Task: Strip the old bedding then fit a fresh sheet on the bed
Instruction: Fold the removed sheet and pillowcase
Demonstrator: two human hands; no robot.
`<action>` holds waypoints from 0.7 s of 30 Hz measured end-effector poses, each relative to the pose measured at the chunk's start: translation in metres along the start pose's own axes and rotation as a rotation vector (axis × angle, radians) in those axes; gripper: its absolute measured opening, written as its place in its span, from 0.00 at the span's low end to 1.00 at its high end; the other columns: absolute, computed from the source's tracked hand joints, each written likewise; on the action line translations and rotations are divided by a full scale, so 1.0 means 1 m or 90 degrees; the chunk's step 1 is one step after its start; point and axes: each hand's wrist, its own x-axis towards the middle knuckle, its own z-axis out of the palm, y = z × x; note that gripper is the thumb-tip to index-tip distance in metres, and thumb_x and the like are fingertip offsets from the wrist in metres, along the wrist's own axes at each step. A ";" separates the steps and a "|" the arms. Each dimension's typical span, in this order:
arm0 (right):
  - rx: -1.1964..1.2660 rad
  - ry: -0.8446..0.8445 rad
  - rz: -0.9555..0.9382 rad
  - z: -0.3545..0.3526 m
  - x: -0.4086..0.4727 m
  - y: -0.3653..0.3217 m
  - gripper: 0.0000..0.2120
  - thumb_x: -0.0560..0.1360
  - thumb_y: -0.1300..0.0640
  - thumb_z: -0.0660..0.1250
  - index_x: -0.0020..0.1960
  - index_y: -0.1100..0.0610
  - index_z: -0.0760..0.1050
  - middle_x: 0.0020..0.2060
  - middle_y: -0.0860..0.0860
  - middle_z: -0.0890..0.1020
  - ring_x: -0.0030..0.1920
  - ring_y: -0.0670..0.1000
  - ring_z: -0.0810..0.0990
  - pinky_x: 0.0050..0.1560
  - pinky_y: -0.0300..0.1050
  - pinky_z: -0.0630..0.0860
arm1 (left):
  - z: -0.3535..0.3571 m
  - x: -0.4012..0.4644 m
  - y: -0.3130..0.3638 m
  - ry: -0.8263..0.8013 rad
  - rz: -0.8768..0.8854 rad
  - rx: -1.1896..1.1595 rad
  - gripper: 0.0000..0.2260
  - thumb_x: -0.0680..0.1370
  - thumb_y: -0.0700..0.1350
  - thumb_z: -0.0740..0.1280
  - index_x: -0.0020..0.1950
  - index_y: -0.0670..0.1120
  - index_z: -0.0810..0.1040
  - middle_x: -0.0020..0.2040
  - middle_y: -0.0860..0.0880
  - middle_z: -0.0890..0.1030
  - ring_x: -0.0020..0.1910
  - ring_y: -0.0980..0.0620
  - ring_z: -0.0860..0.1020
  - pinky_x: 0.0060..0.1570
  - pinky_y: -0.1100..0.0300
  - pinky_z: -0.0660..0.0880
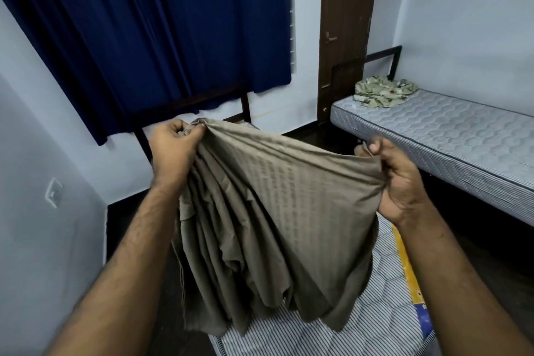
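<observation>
Both bare forearms are reaching forward and up, hands held apart at about the same height. Left hand (pixel 173 144) is bunching the taupe sheet (pixel 260 211) in a fist, right hand (pixel 400 179) is pinching its edge, thumb up.

So the sheet (pixel 268 211) hangs dead centre of the frame, bunched between the two hands, left hand (pixel 173 150) gripping its top edge at centre-left and right hand (pixel 398 179) gripping it at centre-right, with the loose folds dropping onto the near mattress (pixel 361 324) along the bottom of the frame. Upper left is all curtain (pixel 144 23), with a bed frame rail (pixel 202 101) just below it behind the sheet, and a wall switch (pixel 54 192) sits at the left edge. The door (pixel 346 23) stands at upper centre-right, and right of it a second mattress (pixel 450 136) runs along the right wall with a crumpled heap of cloth (pixel 385 91) on its far end.
</observation>
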 end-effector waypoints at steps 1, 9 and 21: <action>0.020 -0.045 0.020 0.003 -0.004 -0.003 0.14 0.62 0.54 0.77 0.36 0.53 0.71 0.31 0.49 0.69 0.32 0.47 0.68 0.36 0.41 0.68 | 0.001 -0.002 0.003 0.012 -0.010 -0.001 0.16 0.73 0.52 0.74 0.36 0.41 0.75 0.30 0.53 0.73 0.28 0.60 0.68 0.32 0.60 0.67; -0.608 -0.185 0.062 0.019 -0.015 -0.008 0.34 0.59 0.31 0.79 0.58 0.47 0.76 0.44 0.55 0.78 0.43 0.48 0.75 0.44 0.44 0.72 | 0.009 -0.005 0.019 0.065 -0.066 -0.121 0.13 0.71 0.44 0.71 0.30 0.47 0.71 0.27 0.55 0.68 0.29 0.56 0.65 0.32 0.59 0.63; -0.952 0.366 -0.185 -0.011 0.004 0.002 0.15 0.82 0.49 0.64 0.48 0.60 0.78 0.41 0.58 0.83 0.45 0.60 0.81 0.40 0.42 0.62 | 0.009 -0.025 0.022 0.015 -0.062 -0.118 0.11 0.69 0.46 0.71 0.31 0.48 0.71 0.28 0.53 0.70 0.30 0.53 0.66 0.33 0.58 0.66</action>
